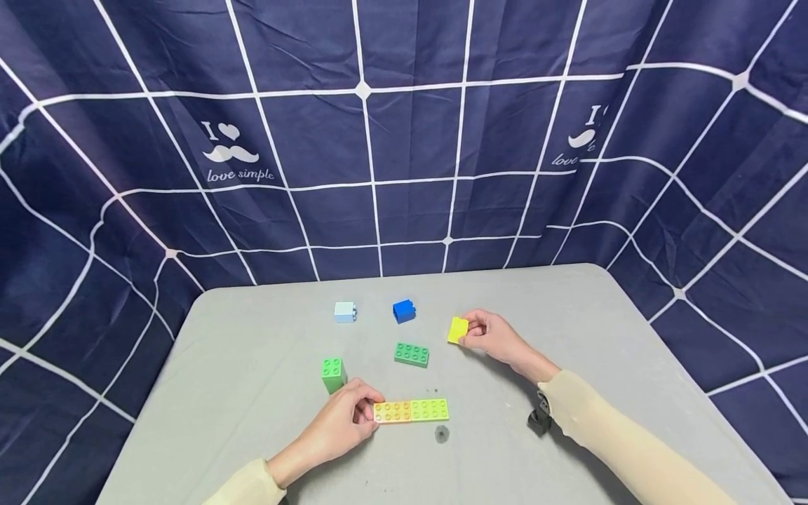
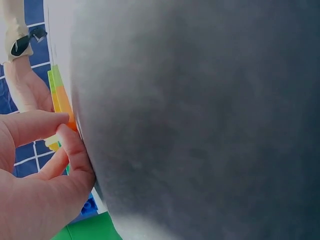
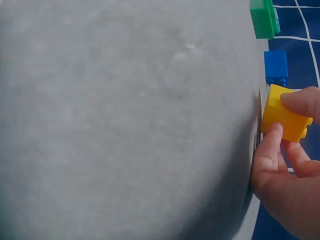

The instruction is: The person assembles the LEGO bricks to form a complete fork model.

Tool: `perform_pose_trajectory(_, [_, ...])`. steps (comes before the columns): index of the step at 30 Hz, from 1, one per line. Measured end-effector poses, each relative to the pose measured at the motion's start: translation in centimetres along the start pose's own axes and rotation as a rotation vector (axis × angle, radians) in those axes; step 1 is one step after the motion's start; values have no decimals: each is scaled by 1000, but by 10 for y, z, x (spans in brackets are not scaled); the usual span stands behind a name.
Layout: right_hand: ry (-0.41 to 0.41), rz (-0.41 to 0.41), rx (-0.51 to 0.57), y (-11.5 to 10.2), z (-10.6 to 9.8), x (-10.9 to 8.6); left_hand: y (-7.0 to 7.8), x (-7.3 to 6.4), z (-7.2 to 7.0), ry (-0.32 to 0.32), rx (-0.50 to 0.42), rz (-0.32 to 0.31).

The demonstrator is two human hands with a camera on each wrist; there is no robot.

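Note:
My left hand (image 1: 344, 419) pinches the left end of an orange building brick (image 1: 393, 412) between thumb and fingers. A lime-green brick (image 1: 430, 409) lies end to end with the orange one in a straight row, studs up. In my right hand (image 1: 496, 339) a yellow brick (image 1: 457, 330) is pinched between thumb and fingers; the right wrist view shows the yellow brick (image 3: 286, 114) with its studs pointing sideways. Between the hands lies a flat green brick (image 1: 412, 354), studs up. Just beyond the left hand a tall bright green brick (image 1: 333, 375) stands upright.
Toward the back of the grey table (image 1: 252, 365) lie a pale blue brick (image 1: 345, 312) and a dark blue brick (image 1: 404, 311), both on their sides. A dark spot (image 1: 442, 434) marks the surface in front of the row. Navy checked curtains (image 1: 416, 140) enclose the table's back and sides.

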State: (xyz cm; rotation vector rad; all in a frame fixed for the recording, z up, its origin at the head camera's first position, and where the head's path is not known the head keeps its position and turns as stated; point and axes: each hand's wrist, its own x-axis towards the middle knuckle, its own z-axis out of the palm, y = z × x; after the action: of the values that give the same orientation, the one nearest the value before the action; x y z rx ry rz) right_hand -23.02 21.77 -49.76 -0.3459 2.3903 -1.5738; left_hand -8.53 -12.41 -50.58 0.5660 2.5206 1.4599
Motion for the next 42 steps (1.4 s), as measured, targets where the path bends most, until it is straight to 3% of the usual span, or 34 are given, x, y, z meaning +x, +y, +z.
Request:
perform_pose_trajectory(8, [10, -20, 32, -1, 0, -4, 1, 1, 0, -4, 3, -1])
perform_pose_trajectory(18, [80, -17, 11, -2, 1, -10, 3, 0, 0, -8, 2, -8])
perform_pose_trajectory(27, [71, -81, -44, -6, 6, -24, 4, -2, -1, -9, 7, -11])
perform_pose_trajectory(42, [20, -80, -63, -13, 16, -49, 2, -2, 1, 3, 25, -5])
